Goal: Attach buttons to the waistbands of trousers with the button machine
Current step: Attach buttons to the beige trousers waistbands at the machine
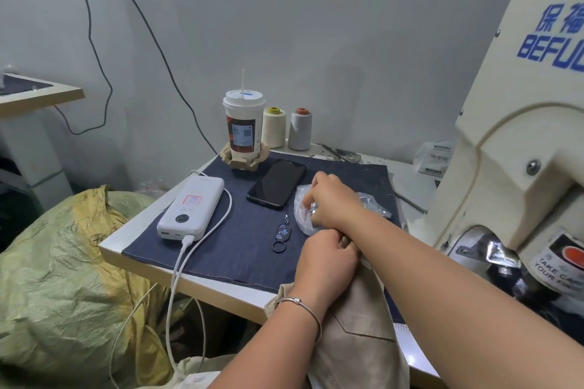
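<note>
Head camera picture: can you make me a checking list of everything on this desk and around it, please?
Surface: white table with a dark blue cloth laid over it.
Job's things: beige trousers at the table's near edge; clear bag of buttons; cream button machine at right.
Clutter: drink cup with straw, two thread cones, black phone, white power bank, keyring.
Grippers: right hand pinches into the bag; left hand grips the trousers.
Cables: white cable from the power bank over the table edge; black cables on the wall.
Surroundings: green-yellow sack at left, grey wall.
</note>
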Tool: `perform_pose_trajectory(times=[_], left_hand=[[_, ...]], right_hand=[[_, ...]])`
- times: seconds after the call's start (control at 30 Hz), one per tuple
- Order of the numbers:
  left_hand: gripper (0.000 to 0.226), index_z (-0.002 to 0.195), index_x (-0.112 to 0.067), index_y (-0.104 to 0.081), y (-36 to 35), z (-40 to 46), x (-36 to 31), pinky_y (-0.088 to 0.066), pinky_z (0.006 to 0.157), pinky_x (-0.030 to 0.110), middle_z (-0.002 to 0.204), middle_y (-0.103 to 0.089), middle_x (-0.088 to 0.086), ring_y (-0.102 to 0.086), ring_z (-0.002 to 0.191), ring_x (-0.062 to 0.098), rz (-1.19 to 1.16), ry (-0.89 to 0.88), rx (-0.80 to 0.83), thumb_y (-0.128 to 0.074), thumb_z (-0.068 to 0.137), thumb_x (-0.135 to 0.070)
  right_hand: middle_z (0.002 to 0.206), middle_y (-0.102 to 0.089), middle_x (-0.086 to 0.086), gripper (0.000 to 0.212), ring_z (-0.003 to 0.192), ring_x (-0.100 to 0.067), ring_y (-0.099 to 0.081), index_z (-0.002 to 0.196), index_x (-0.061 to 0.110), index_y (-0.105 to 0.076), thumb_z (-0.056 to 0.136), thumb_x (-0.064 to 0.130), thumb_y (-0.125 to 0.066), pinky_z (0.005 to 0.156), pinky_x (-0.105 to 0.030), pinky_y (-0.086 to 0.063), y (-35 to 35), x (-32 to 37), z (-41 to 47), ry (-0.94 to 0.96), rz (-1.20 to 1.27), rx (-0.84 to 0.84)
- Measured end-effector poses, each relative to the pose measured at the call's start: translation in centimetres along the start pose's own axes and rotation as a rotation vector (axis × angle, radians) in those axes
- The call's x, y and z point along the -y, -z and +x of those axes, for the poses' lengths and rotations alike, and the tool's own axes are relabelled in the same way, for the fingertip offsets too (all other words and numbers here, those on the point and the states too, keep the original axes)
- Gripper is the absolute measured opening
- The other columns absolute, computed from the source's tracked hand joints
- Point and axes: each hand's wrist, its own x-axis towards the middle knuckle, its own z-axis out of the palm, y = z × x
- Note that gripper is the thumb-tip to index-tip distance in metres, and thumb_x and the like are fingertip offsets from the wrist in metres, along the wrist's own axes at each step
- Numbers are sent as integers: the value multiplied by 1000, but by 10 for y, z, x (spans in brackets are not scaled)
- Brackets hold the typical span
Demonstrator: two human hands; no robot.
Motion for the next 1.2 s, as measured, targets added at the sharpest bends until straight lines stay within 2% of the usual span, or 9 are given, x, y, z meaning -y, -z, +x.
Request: perform_pose_trajectory(times=[0.2,0.37,0.57,0.73,0.87,1.03,1.2], left_hand=[[43,54,-16,-35,0,0,0,-22,45,26,52,-40,-4,-33,49,12,22,23,-6,-58,88,-28],[44,53,-16,-34,0,-1,-1,-22,46,28,53,-40,-1,-33,50,13,29,7,-7,-58,88,-28],[43,53,-17,-35,-1,-1,-1,-23,47,28,53,-39,-2,-33,51,14,27,5,0,-58,88,-27],[41,54,-18,-37,-1,0,-1,-23,47,28,55,-42,-3,-35,52,13,42,-1,5,-58,88,-29],[40,55,-18,-38,-1,0,-1,-23,47,27,56,-43,-3,-37,53,12,61,-2,14,-57,88,-29],[42,54,-18,-36,-1,-1,-1,-22,46,27,54,-41,-2,-35,52,13,80,-13,6,-58,88,-29],[40,54,-17,-36,-2,0,0,-24,47,28,54,-41,-1,-35,52,14,87,-14,4,-57,87,-26]], right_hand=[[109,-43,0,25,104,-21,-46,82,29,-59,75,5,-63,66,-31,-34,0,3,-1,-14,-41,-16],[100,-41,2,26,101,-22,-45,66,29,-52,75,7,-63,66,-32,-35,0,0,-4,-64,-51,-66],[96,-38,2,20,106,-24,-44,76,27,-60,80,8,-63,68,-32,-34,0,-1,-6,-72,-65,-77],[102,-44,-3,16,104,-26,-48,96,18,-69,82,10,-66,73,-32,-39,0,-2,-6,-105,-64,-104],[79,-28,7,15,96,-26,-49,91,20,-69,82,10,-68,71,-31,-36,0,-3,-7,-107,-45,-119],[101,-41,1,13,104,-24,-45,90,22,-67,83,11,-66,71,-31,-34,-2,-3,-6,-91,-54,-126],[115,-46,-3,22,108,-25,-42,105,15,-65,84,13,-60,75,-31,-35,-4,-6,-7,-118,-226,-164]])
